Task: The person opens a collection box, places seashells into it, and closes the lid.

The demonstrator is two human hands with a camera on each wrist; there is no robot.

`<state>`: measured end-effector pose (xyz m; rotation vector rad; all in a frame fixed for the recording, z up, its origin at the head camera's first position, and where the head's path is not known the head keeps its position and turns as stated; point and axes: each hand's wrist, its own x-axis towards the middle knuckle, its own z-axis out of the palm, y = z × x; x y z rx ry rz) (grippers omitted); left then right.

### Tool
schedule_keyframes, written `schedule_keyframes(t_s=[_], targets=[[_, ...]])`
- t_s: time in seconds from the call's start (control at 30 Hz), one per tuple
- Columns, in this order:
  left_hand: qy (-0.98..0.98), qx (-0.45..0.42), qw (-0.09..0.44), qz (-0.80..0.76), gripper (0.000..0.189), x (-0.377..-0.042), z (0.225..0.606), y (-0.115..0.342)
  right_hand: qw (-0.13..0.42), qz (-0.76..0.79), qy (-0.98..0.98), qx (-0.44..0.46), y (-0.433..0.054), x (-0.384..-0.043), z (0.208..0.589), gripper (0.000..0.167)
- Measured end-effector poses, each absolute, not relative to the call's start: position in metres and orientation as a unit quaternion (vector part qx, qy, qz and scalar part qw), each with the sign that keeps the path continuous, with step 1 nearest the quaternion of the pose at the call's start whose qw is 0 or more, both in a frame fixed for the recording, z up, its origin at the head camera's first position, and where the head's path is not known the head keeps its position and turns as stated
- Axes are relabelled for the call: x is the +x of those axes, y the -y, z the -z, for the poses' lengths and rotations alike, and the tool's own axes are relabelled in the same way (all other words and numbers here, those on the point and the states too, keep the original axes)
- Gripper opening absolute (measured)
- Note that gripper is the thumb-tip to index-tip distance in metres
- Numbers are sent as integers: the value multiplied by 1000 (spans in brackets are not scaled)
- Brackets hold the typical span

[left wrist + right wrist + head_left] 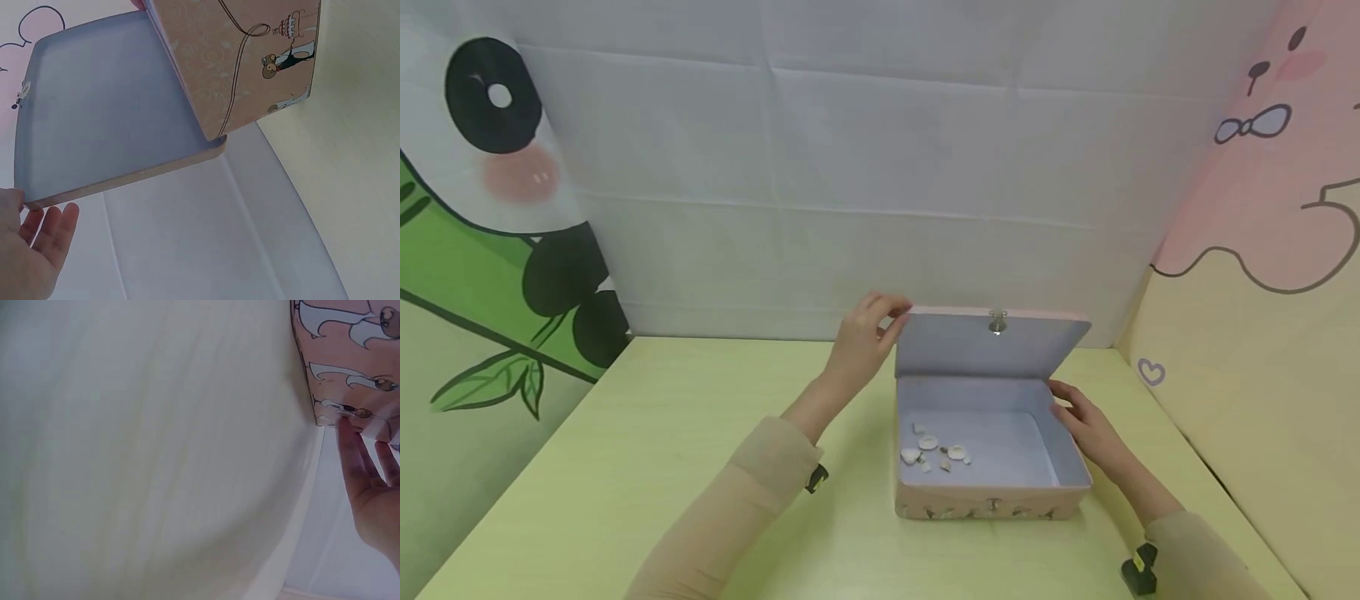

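A pink box [992,503] with cartoon figures printed outside and a pale blue-grey lining stands on the table, its hinged lid [955,346] raised. The front of the lid bears a metal clasp [997,322]. Several small white shell-like pieces [928,443] lie on the left part of the box floor. My left hand [865,333] pinches the lid's upper left corner between thumb and fingers. At the right side near the back, my right hand [1088,425] holds the box wall; in the right wrist view its fingers [353,456] lie along the printed outside.
The pale yellow-green table [647,467] reaches out to the left of the box. Behind it hangs a white creased cloth [880,167]. Printed panels stand on both sides, one with a green plant [490,383], the other with a pink figure [1247,192].
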<state>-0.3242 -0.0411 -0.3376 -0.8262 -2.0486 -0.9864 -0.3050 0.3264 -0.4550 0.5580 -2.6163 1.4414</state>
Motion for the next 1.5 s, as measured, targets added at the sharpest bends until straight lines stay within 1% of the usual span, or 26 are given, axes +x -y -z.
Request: schedule_keyframes(t_s=[0.17,0.33,0.7,0.83,0.97,1.1,1.3,1.5], targets=[[790,-341,371,349,11,-315,336,42,64,-484,858,161,-322,-311,457,47],[793,-348,369,338,14,-311,337,44,66,-497,853,143,-320,-318,458,47],[797,-362,357,326,13,-302,344,48,63,-495,854,148,-320,-332,457,48],[800,-358,354,327,12,-298,344,47,56,-484,862,137,-320,-330,453,51],[806,-353,348,323,12,-295,344,48,35,-481,867,123,-322,-323,448,54],[809,-353,345,320,12,-293,344,47,30,-488,862,136,-327,-312,442,54],[802,-367,350,315,12,-289,350,49,70,-503,839,196,-338,-294,427,46],[802,-377,349,304,13,-284,359,50,120,-497,833,209,-351,-280,410,49]])
